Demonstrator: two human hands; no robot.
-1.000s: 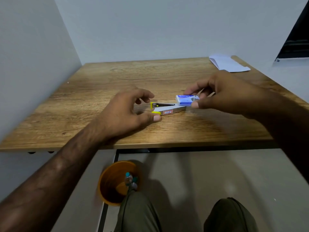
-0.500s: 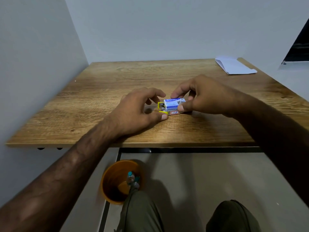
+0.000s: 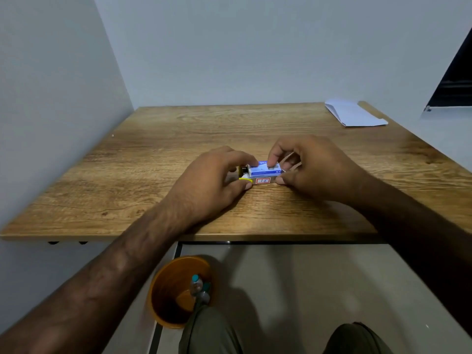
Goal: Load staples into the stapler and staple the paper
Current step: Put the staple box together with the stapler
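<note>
Small stapler (image 3: 263, 180) lying flat on wooden table (image 3: 153, 162), yellow end to the left. Directly on top of stapler: blue staple box (image 3: 265, 170). Left of stapler: left hand (image 3: 212, 180), fingers curled, thumb tip against yellow end, index over box's left end. Right of stapler: right hand (image 3: 314, 167), narrow pinch on box, index on top, thumb low. Well behind and right of stapler: folded white paper (image 3: 355, 114).

Wooden table (image 3: 178, 139), set into wall corner. On it: stapler (image 3: 263, 180) near middle, toward front edge; white paper (image 3: 355, 116) at far right corner, well apart. On floor (image 3: 306, 290) below: orange bin (image 3: 163, 297).
</note>
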